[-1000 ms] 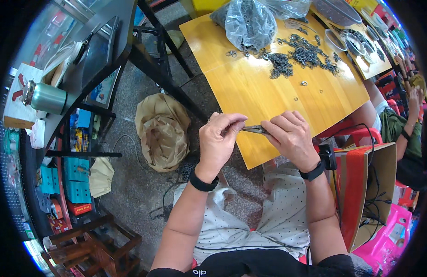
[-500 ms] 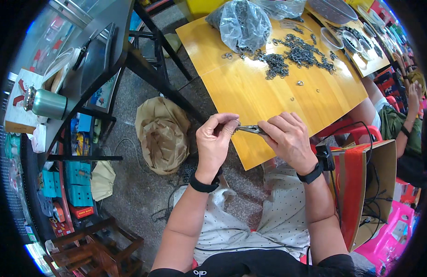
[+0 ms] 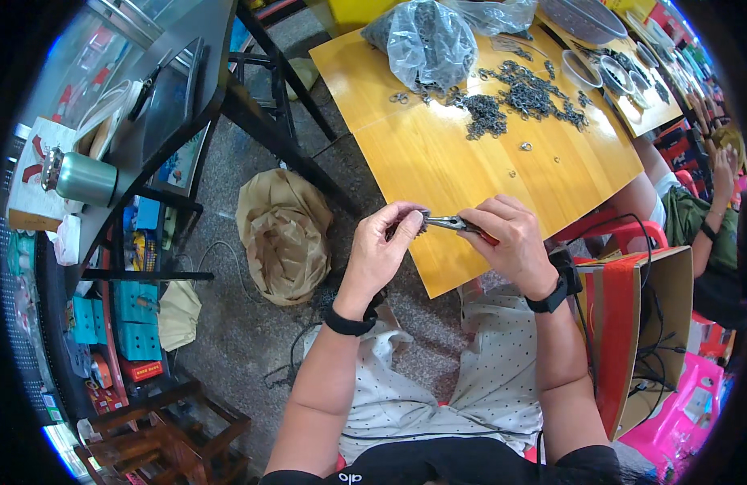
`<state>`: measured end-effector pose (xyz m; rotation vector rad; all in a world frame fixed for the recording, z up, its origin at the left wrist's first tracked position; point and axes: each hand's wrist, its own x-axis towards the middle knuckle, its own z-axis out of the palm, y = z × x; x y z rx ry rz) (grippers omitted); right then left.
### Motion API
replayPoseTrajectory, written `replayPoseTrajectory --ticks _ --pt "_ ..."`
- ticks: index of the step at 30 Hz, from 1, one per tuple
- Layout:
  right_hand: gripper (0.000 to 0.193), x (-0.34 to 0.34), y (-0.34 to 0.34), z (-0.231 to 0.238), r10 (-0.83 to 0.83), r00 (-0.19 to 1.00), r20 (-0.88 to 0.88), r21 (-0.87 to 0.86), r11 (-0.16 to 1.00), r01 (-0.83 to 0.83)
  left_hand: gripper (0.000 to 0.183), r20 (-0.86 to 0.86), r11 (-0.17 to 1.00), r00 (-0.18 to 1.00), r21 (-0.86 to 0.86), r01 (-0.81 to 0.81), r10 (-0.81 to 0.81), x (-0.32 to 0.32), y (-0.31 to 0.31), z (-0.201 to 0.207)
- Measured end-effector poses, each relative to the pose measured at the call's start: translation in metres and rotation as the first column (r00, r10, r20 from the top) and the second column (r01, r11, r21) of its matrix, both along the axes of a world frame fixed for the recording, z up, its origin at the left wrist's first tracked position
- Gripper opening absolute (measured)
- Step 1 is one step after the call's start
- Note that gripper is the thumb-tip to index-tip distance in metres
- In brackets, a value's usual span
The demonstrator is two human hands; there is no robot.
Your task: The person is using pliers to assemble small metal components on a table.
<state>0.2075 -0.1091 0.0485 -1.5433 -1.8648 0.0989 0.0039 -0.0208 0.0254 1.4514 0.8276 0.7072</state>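
So the person sits at the near corner of a yellow wooden counter (image 3: 438,153), and both hands meet just over that corner's edge. The right hand (image 3: 511,242) is wrapped around a small pair of pliers (image 3: 452,222) with reddish handles, fingers curled tight on the grip, metal nose pointing toward the other hand. The left hand (image 3: 383,255) has its fingertips pinched together on a small dark metal piece (image 3: 419,224) right at the plier tips; it's too small to tell exactly what it is, looks like a bit of chain or a few rings. Both wrists have black bands on them. Further up the counter from the hands there's a big scattered heap of little metal rings (image 3: 519,97), with a few loose ones lying between the heap and the hands. Beside the heap, toward the counter's far left corner, sits a clear plastic bag (image 3: 430,40) stuffed with more of them. Off the counter's left side, down on the floor, there's a crumpled brown sack (image 3: 284,234). Past the counter's right edge another person's arm (image 3: 725,170) shows.
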Motion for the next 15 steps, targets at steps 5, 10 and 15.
replayPoseTrajectory --ticks 5,10,15 --pt "0.02 0.001 -0.001 0.001 0.007 0.998 0.067 0.007 1.0 -0.008 0.013 -0.154 0.955 0.983 0.293 -0.055 0.104 0.002 -0.004 0.005" --pt "0.019 0.0 -0.001 0.001 0.008 0.986 0.168 -0.001 1.0 -0.008 0.009 -0.14 0.823 0.976 0.565 -0.058 0.165 0.005 -0.004 0.007" --pt "0.02 -0.001 -0.003 0.005 -0.003 0.973 0.23 -0.019 1.0 0.007 0.007 -0.043 0.819 0.983 0.561 -0.123 0.177 0.009 -0.006 0.006"
